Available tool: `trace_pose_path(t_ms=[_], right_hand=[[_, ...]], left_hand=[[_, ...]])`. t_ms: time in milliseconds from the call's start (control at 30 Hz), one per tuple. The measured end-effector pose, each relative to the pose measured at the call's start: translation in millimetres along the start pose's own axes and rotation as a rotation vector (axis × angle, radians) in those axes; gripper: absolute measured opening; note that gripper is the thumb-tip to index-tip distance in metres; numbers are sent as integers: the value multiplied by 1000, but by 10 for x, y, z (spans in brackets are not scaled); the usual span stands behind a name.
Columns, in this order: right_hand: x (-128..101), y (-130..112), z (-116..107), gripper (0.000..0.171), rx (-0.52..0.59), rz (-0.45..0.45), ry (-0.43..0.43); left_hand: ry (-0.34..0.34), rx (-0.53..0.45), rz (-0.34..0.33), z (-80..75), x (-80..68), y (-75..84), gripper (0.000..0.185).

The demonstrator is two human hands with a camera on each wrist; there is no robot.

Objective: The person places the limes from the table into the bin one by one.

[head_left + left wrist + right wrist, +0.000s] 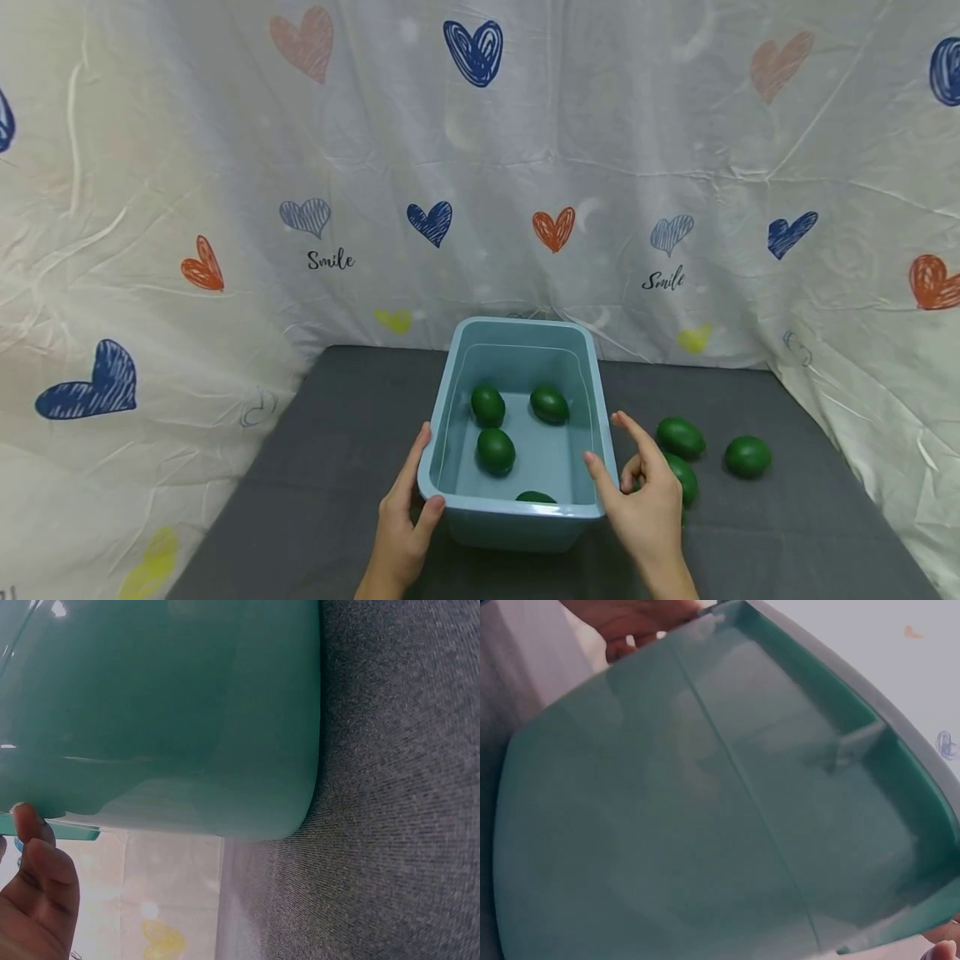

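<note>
A blue-green plastic bin [517, 505] stands on the dark table with several dark green oval fruits [496, 452] inside, one half hidden by the front wall. At its near left corner my left hand [397, 533] grips the rim, thumb on top and fingers along the outer side. The left wrist view shows those curled fingers [52, 870] against the bin's wall [187, 712]. My right hand [648, 500] is at the right rim, thumb reaching over the edge, index finger straight and spread outside. Its firmness of contact is unclear. The bin's wall [645, 810] fills the right wrist view.
Several more green fruits [681, 437] lie on the table right of the bin, some partly behind my right hand. The dark table covering [360, 417] extends to both sides. A pale curtain [510, 133] with printed hearts hangs close behind the bin.
</note>
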State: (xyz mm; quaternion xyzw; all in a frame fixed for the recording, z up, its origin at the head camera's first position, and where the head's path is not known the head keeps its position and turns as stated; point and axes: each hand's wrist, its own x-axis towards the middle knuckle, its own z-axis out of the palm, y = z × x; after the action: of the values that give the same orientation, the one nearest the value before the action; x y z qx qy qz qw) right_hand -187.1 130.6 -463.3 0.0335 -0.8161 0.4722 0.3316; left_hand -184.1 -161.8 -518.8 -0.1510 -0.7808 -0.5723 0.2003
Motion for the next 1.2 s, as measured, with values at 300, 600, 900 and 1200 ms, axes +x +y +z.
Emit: trace_pose_path(t_ms=[300,600,900,1200], right_hand=[[55,83,-104,63,-32,15,52],[89,220,-306,61,-94,73,99],[79,399,-501,60,-147,155,149],[29,550,-571,62,-194,220,136]], left_hand=[[16,2,59,-9,10,-22,78],[13,-15,99,3,30,-15,77],[17,-14,80,3,12,-16,79],[18,-19,76,11,3,-31,79]])
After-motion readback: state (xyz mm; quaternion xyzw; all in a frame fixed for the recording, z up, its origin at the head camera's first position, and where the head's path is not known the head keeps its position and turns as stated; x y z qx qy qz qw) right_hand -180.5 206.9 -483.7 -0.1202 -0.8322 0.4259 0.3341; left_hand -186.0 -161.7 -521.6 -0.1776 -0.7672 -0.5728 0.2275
